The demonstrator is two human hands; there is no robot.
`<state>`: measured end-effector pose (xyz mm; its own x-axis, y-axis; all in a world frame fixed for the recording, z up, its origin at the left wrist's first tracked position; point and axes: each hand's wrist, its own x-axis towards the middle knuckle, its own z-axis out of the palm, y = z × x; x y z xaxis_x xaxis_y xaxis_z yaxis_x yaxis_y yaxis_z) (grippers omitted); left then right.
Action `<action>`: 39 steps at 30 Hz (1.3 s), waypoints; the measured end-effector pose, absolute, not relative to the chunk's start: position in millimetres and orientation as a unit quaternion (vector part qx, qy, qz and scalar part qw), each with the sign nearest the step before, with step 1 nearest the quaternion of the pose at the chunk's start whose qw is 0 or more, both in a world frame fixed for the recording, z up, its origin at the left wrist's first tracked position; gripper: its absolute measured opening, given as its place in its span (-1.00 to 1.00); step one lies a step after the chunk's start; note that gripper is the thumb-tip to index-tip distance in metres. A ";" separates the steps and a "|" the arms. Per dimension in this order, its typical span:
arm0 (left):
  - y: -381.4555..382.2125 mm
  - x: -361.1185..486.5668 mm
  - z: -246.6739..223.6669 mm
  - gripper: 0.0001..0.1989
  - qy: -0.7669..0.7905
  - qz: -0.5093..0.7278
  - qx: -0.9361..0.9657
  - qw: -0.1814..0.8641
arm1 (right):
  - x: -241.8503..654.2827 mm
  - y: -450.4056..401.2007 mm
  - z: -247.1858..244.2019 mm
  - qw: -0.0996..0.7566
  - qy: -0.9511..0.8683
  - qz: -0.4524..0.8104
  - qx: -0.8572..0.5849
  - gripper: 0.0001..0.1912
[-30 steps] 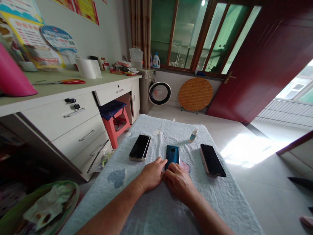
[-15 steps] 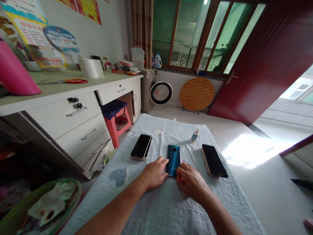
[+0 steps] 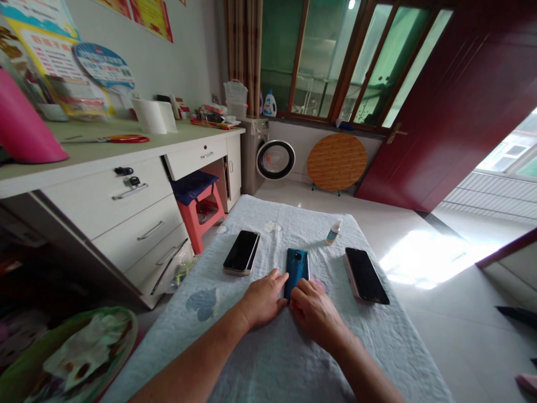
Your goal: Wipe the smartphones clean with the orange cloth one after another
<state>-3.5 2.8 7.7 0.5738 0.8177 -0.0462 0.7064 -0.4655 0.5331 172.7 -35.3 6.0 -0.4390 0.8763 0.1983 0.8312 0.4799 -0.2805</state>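
A blue smartphone (image 3: 297,267) lies back side up on the cloth-covered surface, its camera block at the far end. My left hand (image 3: 264,298) holds the phone's left edge with fingertips and thumb. Curled fingers of my right hand (image 3: 314,307) press on the lower part of its back and cover it; anything inside them is hidden. To the left lies a stack of dark-screened phones (image 3: 242,252). Another stack, with a black-screened phone (image 3: 367,275) on top, lies to the right. A small spray bottle (image 3: 334,232) stands behind, between the blue phone and the right stack.
The pale blue quilted cloth (image 3: 289,218) spreads under everything. On the left are a white desk (image 3: 138,184), a red stool (image 3: 201,215) and a green-rimmed basket (image 3: 133,330). Beyond stand a washing machine (image 3: 253,151) with its round door ajar and a round wooden tabletop (image 3: 337,161).
My right hand has shifted left from the phone's right edge onto its lower back. A pink patch on the cloth now shows beside it. My left hand stays at the phone's left edge.
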 end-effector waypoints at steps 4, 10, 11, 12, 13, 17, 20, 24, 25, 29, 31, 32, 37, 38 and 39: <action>2.6 -2.4 6.0 -0.42 0.456 0.105 0.844 0.260 | 174.9 -36.0 8.6 0.144 -0.844 0.070 -0.511 -0.89; 2.7 -2.2 5.3 -0.43 0.460 0.105 0.841 0.263 | 188.0 -36.5 19.3 0.116 -0.831 0.096 -0.535 -0.86; 2.8 -2.3 5.5 -0.43 0.461 0.103 0.841 0.263 | 191.3 -36.3 20.9 0.110 -0.828 0.108 -0.540 -0.86; 2.9 -2.5 5.8 -0.43 0.462 0.101 0.841 0.263 | 194.8 -36.1 22.2 0.105 -0.824 0.119 -0.544 -0.86; 3.0 -2.6 6.2 -0.42 0.463 0.099 0.841 0.262 | 198.2 -35.9 23.2 0.102 -0.821 0.128 -0.548 -0.86; 2.7 -2.5 9.2 -0.41 0.461 0.101 0.844 0.253 | 208.9 -34.4 24.3 0.117 -0.808 0.165 -0.553 -0.86; 1.4 -0.9 10.7 -0.43 0.469 0.111 0.840 0.250 | 212.6 -33.0 22.5 0.148 -0.804 0.194 -0.543 -0.87; 0.0 2.2 8.2 -0.43 0.493 0.120 0.829 0.234 | 214.2 -30.2 17.1 0.169 -0.797 0.215 -0.538 -0.88; -0.1 2.8 7.1 -0.43 0.495 0.119 0.829 0.231 | 214.4 -29.4 15.6 0.172 -0.795 0.218 -0.540 -0.88; 0.5 4.2 4.2 -0.41 0.506 0.114 0.825 0.226 | 214.2 -24.9 10.8 0.191 -0.784 0.213 -0.551 -0.88; 0.5 4.4 4.3 -0.40 0.506 0.112 0.825 0.226 | 213.0 -21.9 8.8 0.211 -0.777 0.201 -0.558 -0.86; 0.4 4.6 4.7 -0.40 0.505 0.111 0.826 0.225 | 212.1 -20.2 7.7 0.224 -0.774 0.195 -0.560 -0.86; -0.1 5.5 7.5 -0.30 0.512 0.090 0.825 0.222 | 205.4 -9.4 -0.7 0.279 -0.754 0.150 -0.575 -0.77; -0.1 5.6 7.8 -0.31 0.514 0.085 0.824 0.220 | 204.1 -7.1 -2.9 0.285 -0.748 0.142 -0.583 -0.75; -0.1 5.6 8.1 -0.34 0.516 0.082 0.824 0.219 | 202.8 -5.0 -5.1 0.291 -0.741 0.137 -0.589 -0.74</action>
